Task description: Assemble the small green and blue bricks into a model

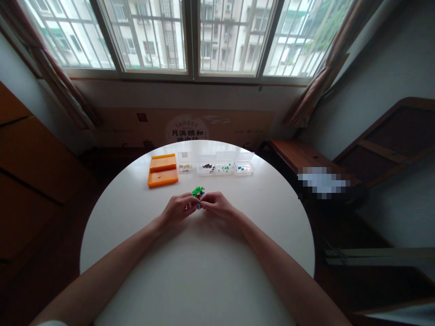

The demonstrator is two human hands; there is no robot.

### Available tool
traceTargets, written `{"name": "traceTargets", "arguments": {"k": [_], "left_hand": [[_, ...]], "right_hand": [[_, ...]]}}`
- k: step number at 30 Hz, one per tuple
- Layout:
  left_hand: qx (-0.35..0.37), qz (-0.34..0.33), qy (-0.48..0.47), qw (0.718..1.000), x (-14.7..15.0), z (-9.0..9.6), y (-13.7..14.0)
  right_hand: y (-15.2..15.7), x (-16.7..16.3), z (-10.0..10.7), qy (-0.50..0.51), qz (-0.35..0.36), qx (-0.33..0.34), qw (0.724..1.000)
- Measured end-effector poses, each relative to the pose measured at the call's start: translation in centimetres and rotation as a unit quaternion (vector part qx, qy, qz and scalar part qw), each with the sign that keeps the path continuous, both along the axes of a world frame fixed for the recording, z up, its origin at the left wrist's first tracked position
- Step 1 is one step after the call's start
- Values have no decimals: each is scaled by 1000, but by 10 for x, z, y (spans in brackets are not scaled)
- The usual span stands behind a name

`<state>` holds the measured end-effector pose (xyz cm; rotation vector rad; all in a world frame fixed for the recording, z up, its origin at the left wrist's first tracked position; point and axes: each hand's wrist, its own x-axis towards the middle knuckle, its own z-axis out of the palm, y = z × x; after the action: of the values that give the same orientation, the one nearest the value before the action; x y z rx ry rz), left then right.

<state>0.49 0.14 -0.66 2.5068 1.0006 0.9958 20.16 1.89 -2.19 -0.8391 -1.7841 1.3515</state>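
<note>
A small model of tiny coloured bricks (198,192), bright green on top with dark, red and blue bits lower down, is held just above the white table. My left hand (177,207) grips it from the left, fingers curled and partly covering it. From the right, my right hand (218,203) pinches at its lower edge, thumb and fingertips pressed together. The fingertips of both hands meet there, and whether a separate small piece sits between them is too small to tell. Behind the hands lies an orange tray (163,183) with a few tiny bits in it.
On the round white table (200,271), clear plastic boxes stand right of the tray: one with pale bits (185,166), one with dark and green pieces (208,168), one with blue pieces (242,168). A wooden bench (295,151) stands beyond the table at right.
</note>
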Motion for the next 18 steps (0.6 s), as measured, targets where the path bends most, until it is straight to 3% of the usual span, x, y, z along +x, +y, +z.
{"name": "traceTargets", "arguments": {"k": [18], "left_hand": [[-7, -1, 2, 1000, 0, -2, 1]], "right_hand": [[1, 0, 0, -7, -5, 9, 1000]]}}
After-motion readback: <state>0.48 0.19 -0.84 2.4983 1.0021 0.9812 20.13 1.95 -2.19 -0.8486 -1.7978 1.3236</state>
